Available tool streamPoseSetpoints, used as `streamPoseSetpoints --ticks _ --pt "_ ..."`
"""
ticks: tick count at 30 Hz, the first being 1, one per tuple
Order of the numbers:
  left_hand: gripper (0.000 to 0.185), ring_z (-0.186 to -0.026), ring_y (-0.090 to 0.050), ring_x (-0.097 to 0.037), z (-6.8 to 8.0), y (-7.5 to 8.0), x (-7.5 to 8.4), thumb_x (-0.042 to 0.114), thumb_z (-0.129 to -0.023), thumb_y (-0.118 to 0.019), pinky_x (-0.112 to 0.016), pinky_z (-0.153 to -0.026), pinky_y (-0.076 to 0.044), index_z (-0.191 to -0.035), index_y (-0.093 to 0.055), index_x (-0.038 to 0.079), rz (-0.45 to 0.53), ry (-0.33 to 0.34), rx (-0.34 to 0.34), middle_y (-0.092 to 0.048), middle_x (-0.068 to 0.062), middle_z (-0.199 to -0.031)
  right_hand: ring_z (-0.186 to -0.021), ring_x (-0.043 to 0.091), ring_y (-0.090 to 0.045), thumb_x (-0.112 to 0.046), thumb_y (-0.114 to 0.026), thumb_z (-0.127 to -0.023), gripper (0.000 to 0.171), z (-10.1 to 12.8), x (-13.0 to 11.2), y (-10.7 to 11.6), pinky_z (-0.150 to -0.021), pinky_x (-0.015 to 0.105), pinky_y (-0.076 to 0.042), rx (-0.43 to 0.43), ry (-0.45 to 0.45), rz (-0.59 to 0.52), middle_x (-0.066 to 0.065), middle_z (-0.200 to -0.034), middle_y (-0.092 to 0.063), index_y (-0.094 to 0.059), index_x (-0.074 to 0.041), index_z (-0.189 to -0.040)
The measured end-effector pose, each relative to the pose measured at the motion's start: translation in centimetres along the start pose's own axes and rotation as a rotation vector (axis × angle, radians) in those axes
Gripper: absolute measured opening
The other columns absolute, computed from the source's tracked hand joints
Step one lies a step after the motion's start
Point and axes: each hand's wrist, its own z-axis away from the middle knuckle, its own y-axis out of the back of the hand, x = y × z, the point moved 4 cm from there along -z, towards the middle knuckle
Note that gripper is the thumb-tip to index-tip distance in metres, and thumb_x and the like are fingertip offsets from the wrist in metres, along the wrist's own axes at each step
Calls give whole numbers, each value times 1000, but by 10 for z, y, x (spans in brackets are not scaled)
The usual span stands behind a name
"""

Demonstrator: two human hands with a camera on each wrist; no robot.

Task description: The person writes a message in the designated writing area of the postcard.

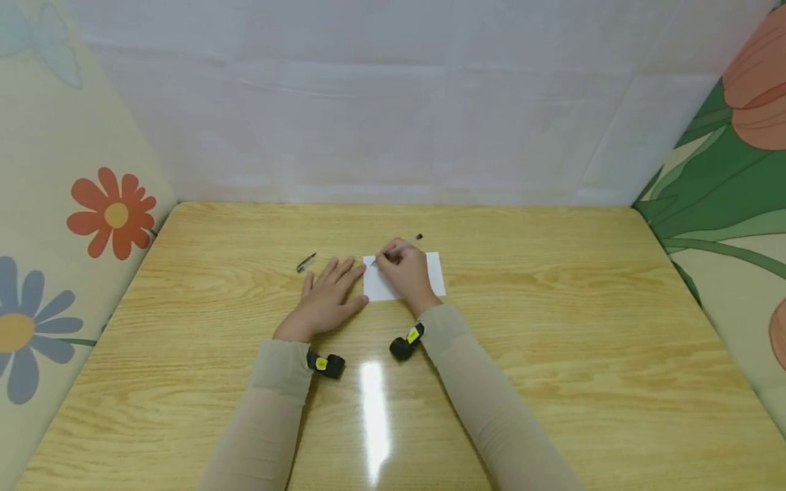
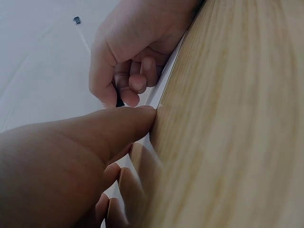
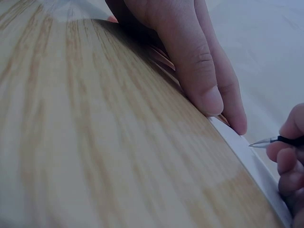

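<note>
A small white sheet of paper [image 1: 436, 274] lies on the wooden table. Over it, my right hand [image 1: 406, 273] pinches a pen [image 1: 419, 236] whose tip points at the paper's upper left part. In the right wrist view the metal pen tip [image 3: 261, 142] shows close over the sheet. My left hand [image 1: 328, 300] lies with its fingers spread, thumb and fingertips at the paper's left edge. The left thumb [image 2: 133, 121] touches the paper's edge in the left wrist view. Beyond the left fingers rests a dark pen cap [image 1: 306, 262].
The wooden table [image 1: 552, 327] reaches to a white cloth backdrop [image 1: 368, 123]. Flower-printed panels [image 1: 37, 225] stand along both sides. Each wrist wears a black camera [image 1: 328, 366] on a strap. A bright light reflection falls between the forearms.
</note>
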Motion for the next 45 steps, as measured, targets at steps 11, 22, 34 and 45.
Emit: streamPoseSetpoints --ticks 11,22,34,45 --pt "66 -155 0 -40 -1 1 1 40 -105 -52 -69 -115 12 -161 -29 13 -1 2 -4 -14 -15 -169 -66 7 -53 -6 -69 -87 9 -1 -1 1 -62 19 -45 9 -12 -23 3 -77 -67 -73 -5 -80" --pt "67 -156 4 -36 -6 -3 -8 43 -105 -49 -67 -116 15 -162 -26 16 -3 7 -23 -11 -11 -170 -66 9 -53 -5 -68 -86 9 -1 0 1 -63 20 -45 12 -22 -19 3 -75 -65 -72 -5 -79" --pt "66 -155 1 -39 0 0 0 39 -105 -52 -69 -115 12 -161 -28 13 -3 9 -10 -14 -15 -169 -67 9 -54 -4 -67 -85 9 1 2 0 -63 20 -45 8 -15 -43 3 -74 -65 -71 -5 -77" --pt "65 -155 -1 -40 1 0 0 38 -105 -52 -70 -115 11 -161 -29 12 -4 5 -6 -14 -15 -169 -67 9 -54 -4 -68 -89 11 1 1 -1 -63 21 -46 -1 -18 -55 4 -78 -67 -72 -5 -78"
